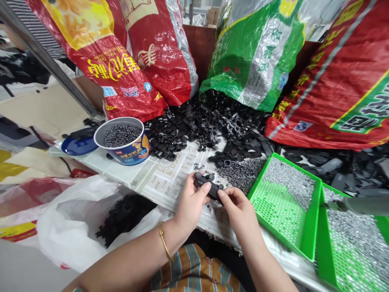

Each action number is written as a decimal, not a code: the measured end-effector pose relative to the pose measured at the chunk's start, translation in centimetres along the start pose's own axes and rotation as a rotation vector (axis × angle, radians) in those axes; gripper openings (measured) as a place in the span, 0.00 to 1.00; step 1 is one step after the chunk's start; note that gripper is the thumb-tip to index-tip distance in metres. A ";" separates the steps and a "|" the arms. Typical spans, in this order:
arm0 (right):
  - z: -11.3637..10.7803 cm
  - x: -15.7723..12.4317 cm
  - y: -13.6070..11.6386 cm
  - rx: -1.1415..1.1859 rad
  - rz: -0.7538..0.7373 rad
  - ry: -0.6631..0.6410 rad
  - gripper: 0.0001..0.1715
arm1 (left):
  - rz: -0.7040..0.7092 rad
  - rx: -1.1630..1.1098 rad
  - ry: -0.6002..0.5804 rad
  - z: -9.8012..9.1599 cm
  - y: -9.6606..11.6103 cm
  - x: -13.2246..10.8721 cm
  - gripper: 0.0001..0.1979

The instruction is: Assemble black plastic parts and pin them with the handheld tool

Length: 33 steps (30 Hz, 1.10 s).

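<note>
Between my hands, above the table's front edge, is a black plastic part with round knobs at its far end. My left hand is closed around its left side, thumb on top. At its near right end my right hand pinches it between thumb and fingers. Behind it lie piles of loose black plastic pieces and a spread of tiny dark parts. To the right stands a green perforated tray with small silvery screws heaped at its far end.
A round tub of tiny dark parts stands at the left beside a blue lid. Another green tray and a grey cylindrical tool are at the right. Red sacks and a green sack line the back.
</note>
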State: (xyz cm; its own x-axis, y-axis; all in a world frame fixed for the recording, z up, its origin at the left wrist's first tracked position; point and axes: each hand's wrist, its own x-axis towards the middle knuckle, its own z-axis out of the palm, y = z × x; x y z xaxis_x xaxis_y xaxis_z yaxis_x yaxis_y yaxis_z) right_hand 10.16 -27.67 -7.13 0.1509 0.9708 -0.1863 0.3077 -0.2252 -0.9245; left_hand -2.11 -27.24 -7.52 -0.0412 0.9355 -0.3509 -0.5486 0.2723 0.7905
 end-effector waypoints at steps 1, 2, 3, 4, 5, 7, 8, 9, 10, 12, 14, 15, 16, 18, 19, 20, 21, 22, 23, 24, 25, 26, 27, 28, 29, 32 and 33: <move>0.1 -0.1 0.1 0.024 0.013 0.001 0.17 | 0.001 -0.008 0.003 0.1 0.0 -0.1 0.17; 0.2 -0.1 0.2 0.044 0.017 0.006 0.17 | 0.004 -0.013 0.005 0.2 -0.1 -0.1 0.17; 0.3 -0.2 0.3 0.056 0.014 0.015 0.17 | 0.011 -0.017 0.003 0.2 -0.1 -0.2 0.16; 0.3 -0.2 0.3 0.062 0.007 0.022 0.17 | 0.019 -0.019 -0.001 0.3 -0.2 -0.3 0.16; 0.3 -0.2 0.3 0.064 -0.002 0.028 0.16 | 0.029 -0.023 -0.005 0.3 -0.2 -0.4 0.15; 0.2 -0.3 0.3 0.067 -0.015 0.037 0.16 | 0.045 -0.037 -0.007 0.4 -0.4 -0.6 0.15; 0.2 -0.3 0.3 0.072 -0.011 0.029 0.16 | 0.050 -0.047 -0.004 0.5 -0.5 -0.7 0.14; 0.1 -0.2 0.3 0.081 -0.001 0.016 0.17 | 0.053 -0.058 -0.002 0.5 -0.5 -0.7 0.14; 0.0 -0.2 0.3 0.088 0.010 -0.001 0.17 | 0.054 -0.070 -0.002 0.6 -0.6 -0.7 0.15; -0.1 -0.1 0.3 0.080 0.011 -0.018 0.17 | 0.050 -0.088 -0.001 0.7 -0.6 -0.8 0.15; -0.2 0.0 0.3 0.057 -0.011 0.011 0.17 | 0.041 -0.109 -0.001 0.8 -0.6 -0.8 0.14; -0.2 0.0 0.3 0.053 -0.019 0.037 0.16 | 0.033 -0.129 -0.003 0.8 -0.5 -0.8 0.14; -0.2 0.0 0.4 0.059 -0.018 0.058 0.16 | 0.025 -0.154 -0.007 0.8 -0.5 -0.8 0.13; -0.1 -0.1 0.4 0.090 0.018 0.051 0.20 | 0.018 -0.208 -0.025 0.8 -0.4 -0.8 0.13; 0.0 -0.2 0.3 0.111 0.044 0.017 0.21 | 0.020 -0.231 -0.033 0.8 -0.4 -0.8 0.12; 0.1 -0.2 0.3 0.140 0.070 -0.024 0.21 | 0.024 -0.248 -0.039 0.7 -0.4 -0.8 0.12; 0.2 -0.3 0.2 0.185 0.094 -0.057 0.20 | 0.027 -0.257 -0.046 0.6 -0.5 -0.8 0.12; 0.3 -0.4 0.1 0.246 0.116 -0.077 0.19 | 0.030 -0.256 -0.049 0.6 -0.5 -0.8 0.11; 0.4 -0.4 0.0 0.323 0.133 -0.078 0.18 | 0.030 -0.244 -0.050 0.5 -0.6 -0.9 0.12; 0.5 -0.5 -0.1 0.405 0.148 -0.068 0.18 | 0.030 -0.225 -0.046 0.4 -0.6 -0.9 0.12; 0.7 -0.5 -0.2 0.482 0.162 -0.058 0.18 | 0.031 -0.203 -0.038 0.4 -0.7 -0.9 0.12; 0.8 -0.6 -0.2 0.544 0.177 -0.059 0.17 | 0.035 -0.183 -0.027 0.4 -0.8 -0.9 0.12; 1.0 -0.6 -0.2 0.591 0.190 -0.070 0.17 | 0.042 -0.170 -0.016 0.3 -0.8 -1.0 0.12; 1.1 -0.7 -0.1 0.625 0.194 -0.081 0.16 | 0.053 -0.163 -0.008 0.3 -0.9 -1.1 0.11; 1.2 -0.8 0.0 0.650 0.189 -0.089 0.16 | 0.064 -0.159 -0.006 0.3 -1.0 -1.1 0.11; 1.5 -1.0 0.5 0.688 0.148 -0.063 0.13 | 0.099 -0.124 -0.002 0.4 -1.2 -1.5 0.10; 1.6 -1.0 0.7 0.694 0.137 -0.051 0.13 | 0.107 -0.112 0.000 0.4 -1.3 -1.5 0.10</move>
State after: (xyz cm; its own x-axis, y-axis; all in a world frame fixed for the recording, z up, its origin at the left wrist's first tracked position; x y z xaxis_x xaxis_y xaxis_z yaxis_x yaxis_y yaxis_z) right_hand 8.71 -28.67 -8.09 0.0960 0.9439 -0.3161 -0.3835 -0.2579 -0.8868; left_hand -0.97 -28.93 -7.76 -0.1044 0.9577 -0.2682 -0.6310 0.1446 0.7622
